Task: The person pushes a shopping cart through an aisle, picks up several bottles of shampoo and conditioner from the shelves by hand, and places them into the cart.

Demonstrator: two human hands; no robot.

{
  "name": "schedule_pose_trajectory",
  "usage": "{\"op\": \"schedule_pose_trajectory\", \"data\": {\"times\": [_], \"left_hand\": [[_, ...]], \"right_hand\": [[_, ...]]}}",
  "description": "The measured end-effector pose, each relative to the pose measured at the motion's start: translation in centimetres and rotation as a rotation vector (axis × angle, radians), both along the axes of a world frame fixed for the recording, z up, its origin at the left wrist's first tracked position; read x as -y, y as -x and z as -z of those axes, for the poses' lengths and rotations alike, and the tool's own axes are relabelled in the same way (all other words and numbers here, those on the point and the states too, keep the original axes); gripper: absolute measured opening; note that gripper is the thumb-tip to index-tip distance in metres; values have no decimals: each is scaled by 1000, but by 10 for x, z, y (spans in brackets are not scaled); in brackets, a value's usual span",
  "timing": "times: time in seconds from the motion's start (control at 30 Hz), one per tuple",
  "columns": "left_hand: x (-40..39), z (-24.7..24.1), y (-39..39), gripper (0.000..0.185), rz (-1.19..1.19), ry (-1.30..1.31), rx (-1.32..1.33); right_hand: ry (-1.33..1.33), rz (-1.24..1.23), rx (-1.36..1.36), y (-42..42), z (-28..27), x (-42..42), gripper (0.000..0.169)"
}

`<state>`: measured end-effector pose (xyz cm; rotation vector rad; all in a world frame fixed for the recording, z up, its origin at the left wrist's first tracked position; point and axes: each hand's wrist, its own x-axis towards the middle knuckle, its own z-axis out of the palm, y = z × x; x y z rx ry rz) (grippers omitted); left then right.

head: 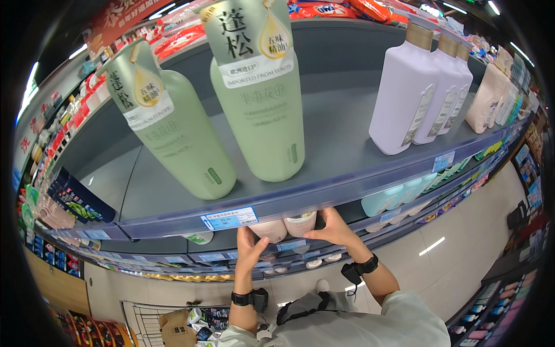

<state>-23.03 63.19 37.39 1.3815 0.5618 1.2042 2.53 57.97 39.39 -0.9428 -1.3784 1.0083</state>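
Two pale pink bottles stand side by side on the second shelf, partly hidden under the top shelf's front edge. My left hand [250, 251] is at the outer side of the left pink bottle [269, 230], thumb against its front. At the right pink bottle [300, 224], my right hand [331, 229] has its thumb near the lower front, with the other fingers hidden behind the shelf edge. Above them, on the top shelf [338, 152], are a tilted green pump bottle [186, 139] and another green pump bottle [264, 121], both with neck tags.
Lilac bottles [401, 95] stand on the top shelf at the right, and dark blue tubes [82, 197] at the left. Teal bottles [383, 199] are one level down. A wire cart [141, 323] with a cardboard box [175, 329] and packages stands on the floor at lower left.
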Motion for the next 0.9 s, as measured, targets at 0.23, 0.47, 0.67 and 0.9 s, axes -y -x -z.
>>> {"op": "schedule_pose_trajectory", "data": {"times": [0.23, 0.47, 0.67, 0.9], "left_hand": [[17, 22, -3, 77, -329, -96, -46], [57, 11, -38, 48, -903, -324, -185], [103, 43, -11, 26, -974, -255, -197], [179, 67, 47, 18, -935, -165, -279]], "right_hand": [[-33, 120, 133, -19, 10, 16, 78], [-224, 377, 92, -24, 11, 35, 45], [-432, 281, 136, -9, -14, 68, 23], [-336, -458, -247, 30, -82, 117, 43]]}}
